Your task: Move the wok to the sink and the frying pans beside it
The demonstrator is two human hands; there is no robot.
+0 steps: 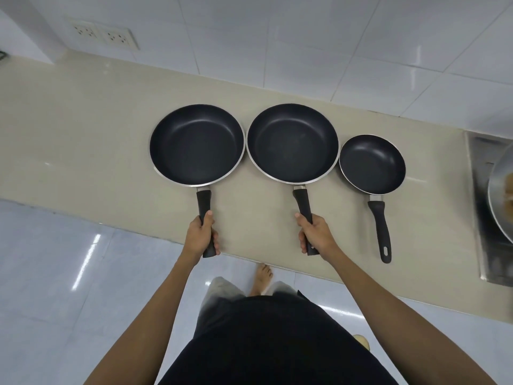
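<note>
Three black non-stick frying pans stand in a row on the beige counter (83,129), handles toward me. My left hand (200,235) grips the handle of the left large pan (197,144). My right hand (315,234) grips the handle of the middle large pan (292,142). The two large pans almost touch rim to rim. A small frying pan (372,163) lies free to their right. At the far right edge, a metal wok (499,190) sits in the steel sink (481,218), only partly in view.
A white tiled wall with a double power socket (104,34) backs the counter. The counter's front edge runs diagonally just under my hands. Below it are a glossy tiled floor and my bare foot (262,277).
</note>
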